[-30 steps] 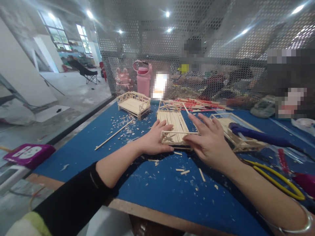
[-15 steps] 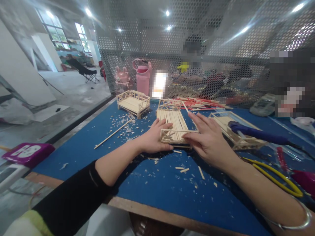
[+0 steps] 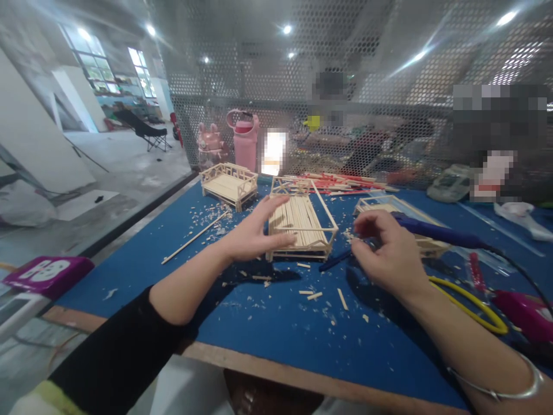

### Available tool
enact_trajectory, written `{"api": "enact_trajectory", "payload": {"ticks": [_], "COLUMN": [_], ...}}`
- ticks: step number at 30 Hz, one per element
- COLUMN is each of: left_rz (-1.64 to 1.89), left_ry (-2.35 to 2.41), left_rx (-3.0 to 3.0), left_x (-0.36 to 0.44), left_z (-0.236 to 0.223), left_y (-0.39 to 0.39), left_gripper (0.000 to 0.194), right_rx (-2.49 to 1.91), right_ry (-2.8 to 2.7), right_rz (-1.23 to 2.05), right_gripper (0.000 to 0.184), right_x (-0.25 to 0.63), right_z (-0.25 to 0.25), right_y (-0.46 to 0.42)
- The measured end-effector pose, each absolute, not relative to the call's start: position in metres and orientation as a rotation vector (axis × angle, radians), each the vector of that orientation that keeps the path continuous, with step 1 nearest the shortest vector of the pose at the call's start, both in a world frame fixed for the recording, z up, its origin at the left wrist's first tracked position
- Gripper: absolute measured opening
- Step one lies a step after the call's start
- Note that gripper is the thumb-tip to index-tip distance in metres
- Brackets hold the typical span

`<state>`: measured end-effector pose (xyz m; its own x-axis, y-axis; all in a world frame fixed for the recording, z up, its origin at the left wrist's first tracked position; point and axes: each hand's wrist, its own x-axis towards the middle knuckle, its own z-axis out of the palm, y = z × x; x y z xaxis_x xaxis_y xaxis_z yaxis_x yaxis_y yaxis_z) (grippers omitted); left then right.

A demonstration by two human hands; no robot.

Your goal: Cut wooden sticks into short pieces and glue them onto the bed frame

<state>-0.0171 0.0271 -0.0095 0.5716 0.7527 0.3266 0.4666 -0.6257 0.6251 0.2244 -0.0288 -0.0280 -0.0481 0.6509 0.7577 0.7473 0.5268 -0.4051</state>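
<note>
My left hand [image 3: 259, 230] is open, thumb and fingers spread at the left side of a small frame built of thin wooden sticks [image 3: 298, 216]. Its fingertips overlap the slatted floor; whether they touch it I cannot tell. To the right of the frame, my right hand [image 3: 382, 245] has loosely bent fingers, with a gap between thumb and forefinger. Just by its thumb is a slim dark blue rod-like thing [image 3: 334, 260], its kind unclear. Behind that hand, a blue-handled tool with a cord [image 3: 444, 231] rests over another stick frame [image 3: 380, 204].
A finished-looking stick frame [image 3: 228, 184] stands at the back left. Red and plain sticks [image 3: 332, 183] lie behind. Scraps and one long stick [image 3: 194, 237] litter the blue table [image 3: 276, 334]. A yellow loop [image 3: 470, 305] lies right; a pink bottle [image 3: 245, 141] stands by the mesh screen.
Both hands have let go of the middle stick frame. My left hand has lifted slightly off its near corner; my right hand has drawn away to the right, uncovering the dark blue rod.
</note>
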Motion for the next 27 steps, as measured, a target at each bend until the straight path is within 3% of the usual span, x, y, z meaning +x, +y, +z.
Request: {"api": "enact_trajectory", "payload": {"ticks": [3,6,11,20,27], "left_rz": [1.069,0.882,0.528,0.45,0.379], "left_ry": [0.985,1.04,1.034,0.963,1.015], "left_rx": [2.233,2.318,2.569,2.635,2.659], "left_x": [-0.008,0.01,0.031,0.045,0.05], "left_z": [0.012,0.035,0.047,0.036,0.03], "left_y": [0.025,0.019,0.009,0.014,0.017], "left_gripper": [0.061,0.068,0.085,0.085,0.085], "right_rx": [-1.273,-1.288,-1.262,-1.228,-1.224], "right_ry": [-1.759,-1.808,-1.858,-1.904,-1.906], "right_rz": [0.243,0.364,0.389,0.325,0.262], "right_gripper": [0.021,0.018,0.011,0.004,0.009], "right_x": [0.224,0.222,0.217,0.214,0.216], "right_z": [-0.032,-0.036,-0.034,-0.03,-0.034], "right_y": [-0.024,-0.022,-0.024,-0.026,-0.023]}}
